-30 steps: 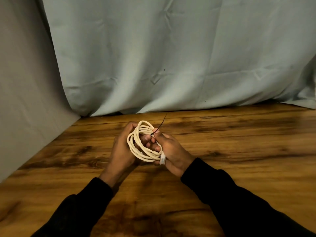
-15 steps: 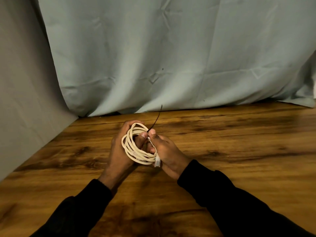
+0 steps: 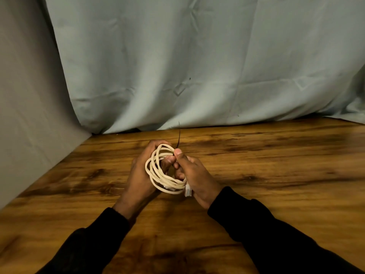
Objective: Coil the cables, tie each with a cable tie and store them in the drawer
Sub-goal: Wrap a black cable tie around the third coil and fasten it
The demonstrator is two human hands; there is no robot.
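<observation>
A cream-white cable [image 3: 158, 175] is wound into a coil and held just above the wooden table [image 3: 276, 175]. My left hand [image 3: 140, 175] grips the coil from the left, fingers curled round its far side. My right hand [image 3: 195, 178] holds the coil's right side and pinches a thin black cable tie [image 3: 178, 139] between thumb and fingers at the top of the coil. The tie's free end sticks up and away from me. A pale plug [image 3: 188, 191] of the cable hangs below my right palm. No drawer is in view.
A pale blue-grey cloth [image 3: 197, 66] hangs behind the table's far edge. A grey wall [image 3: 25, 115] borders the table on the left. Black sleeves cover both forearms.
Both hands and the coil have shifted slightly left and away from me. The tie's free end now points more steeply upward than a second ago.
</observation>
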